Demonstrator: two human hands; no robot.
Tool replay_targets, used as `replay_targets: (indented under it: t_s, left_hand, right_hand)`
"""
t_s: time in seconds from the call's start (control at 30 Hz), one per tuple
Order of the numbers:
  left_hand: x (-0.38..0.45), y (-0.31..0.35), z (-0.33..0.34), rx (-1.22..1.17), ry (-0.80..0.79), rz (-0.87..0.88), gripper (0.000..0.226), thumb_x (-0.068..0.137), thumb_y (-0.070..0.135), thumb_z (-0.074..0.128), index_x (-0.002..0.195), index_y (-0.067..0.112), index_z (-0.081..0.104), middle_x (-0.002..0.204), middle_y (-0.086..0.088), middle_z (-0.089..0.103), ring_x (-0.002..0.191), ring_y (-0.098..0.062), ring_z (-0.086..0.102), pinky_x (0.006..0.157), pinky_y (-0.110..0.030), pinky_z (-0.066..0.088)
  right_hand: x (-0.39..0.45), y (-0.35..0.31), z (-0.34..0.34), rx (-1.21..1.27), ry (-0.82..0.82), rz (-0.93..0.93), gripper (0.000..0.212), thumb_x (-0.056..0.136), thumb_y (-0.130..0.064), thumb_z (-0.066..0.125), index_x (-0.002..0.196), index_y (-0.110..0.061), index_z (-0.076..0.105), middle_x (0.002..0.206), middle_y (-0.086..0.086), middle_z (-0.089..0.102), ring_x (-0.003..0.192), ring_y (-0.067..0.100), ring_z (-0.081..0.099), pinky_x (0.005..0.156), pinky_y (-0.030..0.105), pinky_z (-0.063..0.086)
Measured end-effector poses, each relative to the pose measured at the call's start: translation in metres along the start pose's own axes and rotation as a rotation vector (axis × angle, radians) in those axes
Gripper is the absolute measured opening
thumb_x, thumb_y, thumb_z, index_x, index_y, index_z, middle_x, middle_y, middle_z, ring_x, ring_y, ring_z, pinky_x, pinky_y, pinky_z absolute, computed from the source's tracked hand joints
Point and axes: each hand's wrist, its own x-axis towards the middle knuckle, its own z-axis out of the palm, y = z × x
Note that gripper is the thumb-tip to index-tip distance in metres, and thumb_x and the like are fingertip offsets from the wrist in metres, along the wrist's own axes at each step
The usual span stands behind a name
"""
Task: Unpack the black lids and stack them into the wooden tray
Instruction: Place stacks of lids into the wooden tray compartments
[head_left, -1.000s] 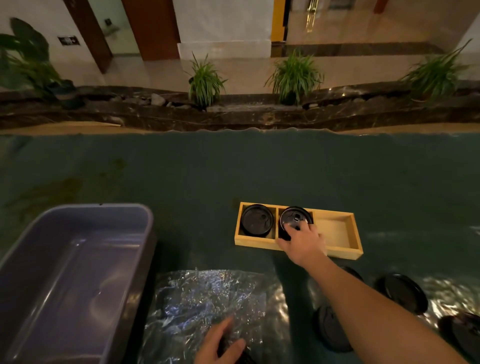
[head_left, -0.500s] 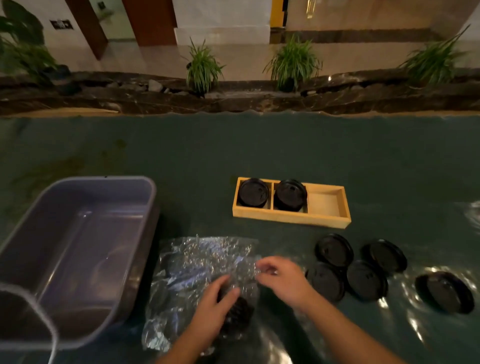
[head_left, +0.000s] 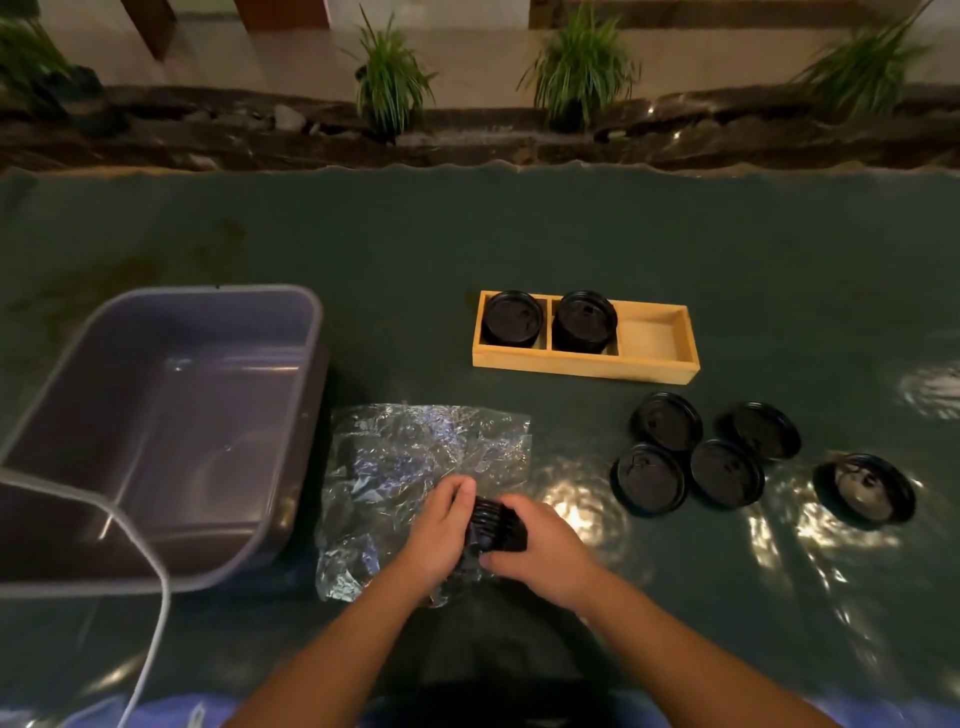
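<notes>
A stack of black lids (head_left: 494, 525) lies on its side at the near end of a crinkled clear plastic bag (head_left: 410, 467). My left hand (head_left: 437, 535) grips the stack from the left and my right hand (head_left: 540, 551) grips it from the right. The wooden tray (head_left: 654, 371) sits farther back, with a lid stack (head_left: 511, 318) in its left compartment and another lid stack (head_left: 584, 321) in the middle one; its right compartment holds nothing. Several loose black lids (head_left: 667, 421) lie on the table right of my hands, one lid (head_left: 865, 486) farther right.
A large grey plastic tub (head_left: 306, 332) stands at the left with a white cord (head_left: 156, 597) running over its near rim. The table is covered in dark green cloth (head_left: 415, 234). Beyond its far edge are a rock border and potted grass plants (head_left: 389, 78).
My right hand drew back from the tray's middle lid stack to the bag. Both hands have closed on the lid stack at the bag's near end. The camera has tilted down.
</notes>
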Motion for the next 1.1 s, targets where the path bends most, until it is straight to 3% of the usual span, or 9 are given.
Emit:
replay_targets:
  t_s: [0.13, 0.3, 0.4, 0.47, 0.57, 0.7, 0.83, 0.93, 1.1]
  left_hand:
    - [-0.004, -0.003, -0.003, -0.012, -0.032, -0.019, 0.037, 0.101, 0.054, 0.027, 0.106, 0.029, 0.054, 0.11, -0.01, 0.058, 0.094, -0.016, 0.059, 0.075, -0.025, 0.047]
    - [-0.007, -0.002, -0.012, 0.009, -0.055, -0.021, 0.046, 0.102, 0.048, 0.037, 0.142, 0.028, 0.044, 0.138, -0.002, 0.047, 0.125, -0.018, 0.049, 0.105, -0.034, 0.043]
    - [-0.005, -0.001, -0.015, 0.066, -0.095, -0.011, 0.044, 0.099, 0.059, 0.029, 0.126, 0.037, 0.055, 0.134, -0.003, 0.051, 0.123, -0.016, 0.051, 0.109, -0.041, 0.042]
    - [-0.001, 0.003, -0.016, 0.099, -0.116, -0.042, 0.056, 0.094, 0.071, 0.022, 0.119, 0.038, 0.06, 0.136, -0.001, 0.054, 0.128, -0.016, 0.05, 0.111, -0.047, 0.041]
    - [0.004, 0.021, -0.016, 0.184, -0.134, -0.045, 0.071, 0.094, 0.072, 0.017, 0.137, 0.029, 0.055, 0.145, 0.008, 0.049, 0.138, -0.014, 0.042, 0.117, -0.046, 0.034]
    - [0.026, 0.051, -0.015, 0.31, -0.08, 0.033, 0.047, 0.101, 0.052, 0.033, 0.124, 0.02, 0.059, 0.119, 0.008, 0.059, 0.115, -0.013, 0.056, 0.104, -0.035, 0.044]
    - [0.063, 0.072, -0.017, 0.266, 0.041, 0.063, 0.057, 0.101, 0.04, 0.048, 0.149, 0.013, 0.037, 0.144, -0.011, 0.047, 0.131, -0.024, 0.049, 0.107, -0.036, 0.039]
    - [0.091, 0.087, -0.017, 0.232, 0.114, 0.069, 0.063, 0.1, 0.036, 0.051, 0.155, 0.015, 0.027, 0.149, -0.014, 0.04, 0.133, -0.026, 0.048, 0.11, -0.04, 0.039]
    - [0.14, 0.105, -0.022, 0.196, 0.19, 0.004, 0.065, 0.101, 0.038, 0.048, 0.157, 0.022, 0.018, 0.156, -0.014, 0.032, 0.137, -0.031, 0.043, 0.112, -0.048, 0.038]
  right_hand:
    - [0.001, -0.002, 0.004, -0.015, 0.014, 0.054, 0.03, 0.076, -0.034, 0.071, 0.102, -0.028, 0.06, 0.093, -0.006, 0.066, 0.081, 0.008, 0.062, 0.069, 0.026, 0.049]
    - [-0.004, 0.003, 0.005, 0.197, 0.036, 0.087, 0.02, 0.076, -0.027, 0.074, 0.095, -0.026, 0.068, 0.084, -0.002, 0.069, 0.072, 0.006, 0.062, 0.069, 0.028, 0.049]
    - [-0.004, 0.0, -0.004, 0.364, 0.044, 0.106, 0.019, 0.075, -0.019, 0.076, 0.094, -0.022, 0.072, 0.086, 0.003, 0.072, 0.075, 0.008, 0.066, 0.071, 0.027, 0.052]
    - [-0.004, -0.002, -0.016, 0.48, 0.077, 0.151, 0.021, 0.072, -0.017, 0.077, 0.092, -0.02, 0.074, 0.085, 0.003, 0.075, 0.077, 0.013, 0.07, 0.069, 0.026, 0.056]
    - [-0.003, -0.001, -0.04, 0.634, 0.123, 0.228, 0.017, 0.074, -0.019, 0.079, 0.09, -0.02, 0.073, 0.078, -0.005, 0.075, 0.075, 0.01, 0.07, 0.058, 0.019, 0.049]
    - [0.0, 0.016, -0.072, 0.78, 0.224, 0.329, 0.023, 0.076, -0.036, 0.078, 0.098, -0.03, 0.074, 0.097, -0.004, 0.076, 0.103, 0.02, 0.066, 0.092, 0.045, 0.052]
    - [-0.003, 0.029, -0.094, 0.856, 0.324, 0.332, 0.027, 0.077, -0.038, 0.076, 0.102, -0.028, 0.073, 0.104, 0.003, 0.075, 0.109, 0.025, 0.065, 0.101, 0.055, 0.046]
    - [-0.002, 0.038, -0.107, 0.868, 0.384, 0.345, 0.024, 0.08, -0.038, 0.074, 0.102, -0.03, 0.072, 0.106, 0.001, 0.074, 0.108, 0.023, 0.065, 0.097, 0.05, 0.049]
    - [0.006, 0.047, -0.128, 0.919, 0.457, 0.365, 0.016, 0.085, -0.032, 0.07, 0.1, -0.028, 0.073, 0.103, 0.004, 0.074, 0.099, 0.023, 0.067, 0.07, 0.034, 0.046]
